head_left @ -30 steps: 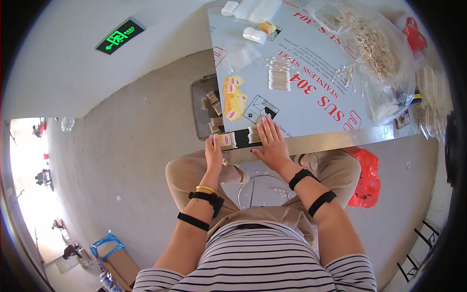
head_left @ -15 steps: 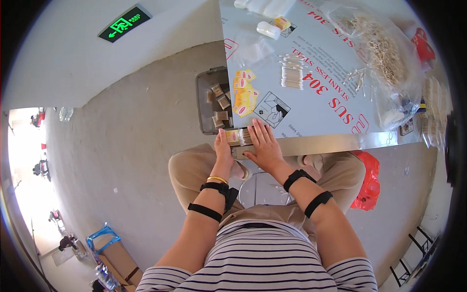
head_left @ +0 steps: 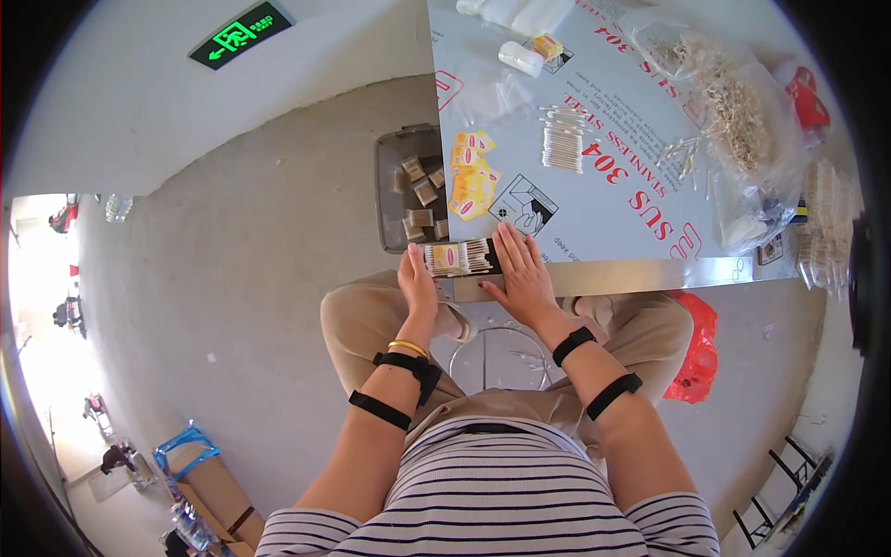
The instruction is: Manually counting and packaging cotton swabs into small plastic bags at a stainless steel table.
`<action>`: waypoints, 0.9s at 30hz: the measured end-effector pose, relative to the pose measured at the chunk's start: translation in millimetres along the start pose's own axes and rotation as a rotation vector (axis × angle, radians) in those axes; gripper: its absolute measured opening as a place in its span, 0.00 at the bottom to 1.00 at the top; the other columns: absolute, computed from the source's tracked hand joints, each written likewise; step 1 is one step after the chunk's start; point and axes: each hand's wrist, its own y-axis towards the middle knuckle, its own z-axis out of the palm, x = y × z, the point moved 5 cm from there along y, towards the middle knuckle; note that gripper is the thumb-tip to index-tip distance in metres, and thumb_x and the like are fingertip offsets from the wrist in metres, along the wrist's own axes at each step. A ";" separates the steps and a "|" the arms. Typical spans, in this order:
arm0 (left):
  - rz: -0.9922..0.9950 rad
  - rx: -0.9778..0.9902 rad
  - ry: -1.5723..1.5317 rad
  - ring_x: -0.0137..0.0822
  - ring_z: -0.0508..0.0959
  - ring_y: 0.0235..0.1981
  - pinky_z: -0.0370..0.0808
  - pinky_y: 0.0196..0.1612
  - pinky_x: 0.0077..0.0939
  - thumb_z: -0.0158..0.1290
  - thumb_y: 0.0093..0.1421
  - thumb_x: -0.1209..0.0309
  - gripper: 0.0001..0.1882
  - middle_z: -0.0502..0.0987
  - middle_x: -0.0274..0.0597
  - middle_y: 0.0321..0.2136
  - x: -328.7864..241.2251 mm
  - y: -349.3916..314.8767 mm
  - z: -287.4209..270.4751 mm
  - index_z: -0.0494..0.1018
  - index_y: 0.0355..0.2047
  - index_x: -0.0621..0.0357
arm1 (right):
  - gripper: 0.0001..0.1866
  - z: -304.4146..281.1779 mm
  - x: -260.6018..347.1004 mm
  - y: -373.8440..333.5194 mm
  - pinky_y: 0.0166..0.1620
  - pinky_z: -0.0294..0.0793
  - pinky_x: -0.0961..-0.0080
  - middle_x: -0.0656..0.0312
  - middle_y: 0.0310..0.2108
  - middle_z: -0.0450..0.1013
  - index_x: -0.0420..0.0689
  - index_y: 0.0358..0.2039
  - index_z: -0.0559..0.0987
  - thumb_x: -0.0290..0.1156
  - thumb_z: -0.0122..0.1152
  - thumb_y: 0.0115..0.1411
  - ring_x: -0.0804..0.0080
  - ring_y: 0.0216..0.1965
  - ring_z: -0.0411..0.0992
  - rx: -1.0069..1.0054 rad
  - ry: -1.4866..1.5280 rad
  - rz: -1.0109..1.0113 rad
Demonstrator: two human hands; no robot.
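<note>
At the table's near left corner, a tight row of cotton swabs (head_left: 471, 257) with a yellow label card (head_left: 446, 257) among them lies on a narrow black holder (head_left: 495, 252). My left hand (head_left: 419, 286) grips the row's left end, its fingers close together; the fingers on the underside are hidden. My right hand (head_left: 526, 277) lies over the holder's right end, fingers stretched out and thumb apart toward the front edge. Farther back on the table are yellow label cards (head_left: 472, 176) and a second row of swabs (head_left: 563, 139).
Left of the table stands a grey bin (head_left: 379, 186) with several small packs (head_left: 424, 192). A large clear bag of swabs (head_left: 738, 111) fills the table's right, with loose swabs (head_left: 682, 153) beside it. White rolls and a small yellow pack (head_left: 546, 45) lie at the back.
My right hand has slid slightly right, uncovering part of the black holder and more of the swab row. My left hand stays at the row's left end. The view has shifted a little.
</note>
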 end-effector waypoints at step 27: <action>0.354 0.037 0.343 0.33 0.68 0.25 0.69 0.32 0.33 0.44 0.73 0.57 0.22 0.71 0.45 0.21 13.9 21.6 -0.4 0.70 0.30 0.66 | 0.53 25.8 39.3 13.4 0.69 0.31 0.31 0.43 0.74 0.35 0.40 0.72 0.48 0.58 0.59 0.58 0.30 0.72 0.31 0.007 -0.048 0.095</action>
